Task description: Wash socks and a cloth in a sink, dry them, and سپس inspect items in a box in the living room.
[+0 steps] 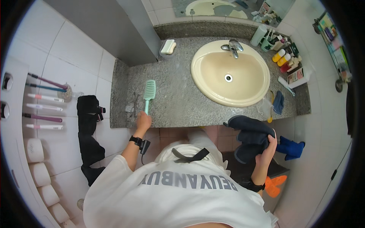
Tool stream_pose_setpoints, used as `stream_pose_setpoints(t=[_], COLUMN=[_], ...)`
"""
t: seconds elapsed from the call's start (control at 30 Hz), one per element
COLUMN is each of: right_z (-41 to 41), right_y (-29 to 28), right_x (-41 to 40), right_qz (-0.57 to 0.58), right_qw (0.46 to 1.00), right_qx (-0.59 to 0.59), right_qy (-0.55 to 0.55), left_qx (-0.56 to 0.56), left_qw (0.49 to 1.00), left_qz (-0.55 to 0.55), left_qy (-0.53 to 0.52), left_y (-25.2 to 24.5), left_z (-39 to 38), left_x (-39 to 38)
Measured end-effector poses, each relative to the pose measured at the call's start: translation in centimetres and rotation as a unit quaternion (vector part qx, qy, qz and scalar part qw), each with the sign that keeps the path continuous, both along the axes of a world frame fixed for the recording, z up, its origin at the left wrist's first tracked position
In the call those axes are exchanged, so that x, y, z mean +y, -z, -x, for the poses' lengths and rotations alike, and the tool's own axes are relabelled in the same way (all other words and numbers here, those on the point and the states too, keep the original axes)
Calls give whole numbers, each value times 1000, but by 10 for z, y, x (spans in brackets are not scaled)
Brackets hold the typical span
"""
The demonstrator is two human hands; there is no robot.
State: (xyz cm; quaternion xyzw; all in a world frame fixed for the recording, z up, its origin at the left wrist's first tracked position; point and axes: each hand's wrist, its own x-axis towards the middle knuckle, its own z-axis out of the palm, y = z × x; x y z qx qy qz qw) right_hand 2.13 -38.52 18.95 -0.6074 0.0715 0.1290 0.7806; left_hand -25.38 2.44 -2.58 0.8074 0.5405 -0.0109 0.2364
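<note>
My left hand (143,121) grips the handle of a mint-green vented hairbrush (150,90), its head over the left part of the granite countertop (176,85). A dark blue cloth (251,136) hangs from my right hand (269,145), just in front of the counter's right front edge. Between and beyond my hands is a cream oval washbasin (231,94) with a chrome faucet (234,48). A small blue cloth (279,102) lies on the counter, right of the basin.
A soap dish (167,48) with soap stands at the back left. Bottles, a green cup (267,44) with toothbrushes and a white brush (286,86) line the right side. Toothbrushes and toilet rolls (35,150) are at the left wall; a bright blue cloth (293,148) hangs at right.
</note>
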Motion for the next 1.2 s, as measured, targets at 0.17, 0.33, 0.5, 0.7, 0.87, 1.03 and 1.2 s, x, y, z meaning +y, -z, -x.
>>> stream_pose_setpoints(t=[0.17,0.33,0.5,0.7,0.87,1.03,1.2], right_z=[-72,-130,-160,-168,-164,-174,-202], right_y=[11,22,25,15,4,1,-19], right_x=[12,18,13,-17,-17,0,55], right_qz=[5,14,37,36,116,83,75], right_qw=[998,993,992,988,983,983,991], right_qx=[53,101,108,107,143,157,83], right_qy=[-16,-62,-59,-106,12,-44,-69], left_qx=[-128,-338,-323,-345,-371,-329,-322], left_qw=[977,890,868,811,788,840,854], left_qz=[-147,280,337,369,364,337,354], left_qy=[90,-124,-168,-296,-330,-270,-203], left_y=[-37,-50,-35,5,30,16,-37], left_z=[-46,-150,-240,-306,-313,-299,-248], left_x=[23,63,110,166,191,180,142])
